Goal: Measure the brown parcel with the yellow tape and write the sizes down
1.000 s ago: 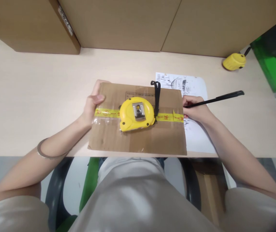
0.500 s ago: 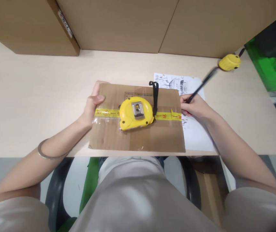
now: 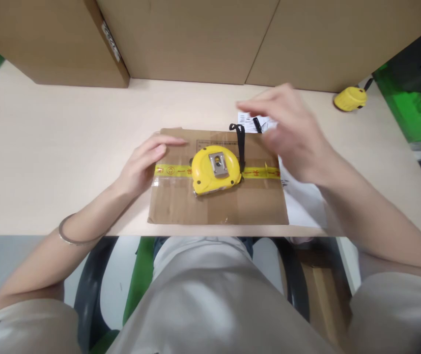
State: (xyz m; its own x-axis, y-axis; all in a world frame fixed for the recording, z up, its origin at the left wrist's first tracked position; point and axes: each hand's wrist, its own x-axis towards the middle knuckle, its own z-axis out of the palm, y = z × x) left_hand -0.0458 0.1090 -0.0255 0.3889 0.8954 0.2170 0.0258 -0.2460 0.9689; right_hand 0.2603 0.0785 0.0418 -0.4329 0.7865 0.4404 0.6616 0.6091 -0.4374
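A flat cardboard box (image 3: 181,201) bound with yellow printed tape lies in front of me at the table's edge. On top of it sits a yellow tape measure (image 3: 210,169) with a metal clip and a black wrist strap (image 3: 241,142). My left hand (image 3: 144,160) rests against the box's left side, its fingers stretched over the top edge. My right hand (image 3: 291,132), blurred, is above the box's right side with thumb and fingers apart, holding nothing. A black pen (image 3: 257,125) lies on the marked white paper (image 3: 302,201), partly hidden by the box and my right hand.
A second yellow tape measure (image 3: 350,99) stands at the back right of the table (image 3: 48,147). Large cardboard boxes (image 3: 188,39) line the back. At the far right is a green surface (image 3: 412,108) with dark equipment.
My right hand has let go of the pen and risen leftward over the box. The box with the tape measure has come down onto the table, and my left fingers have loosened on it.
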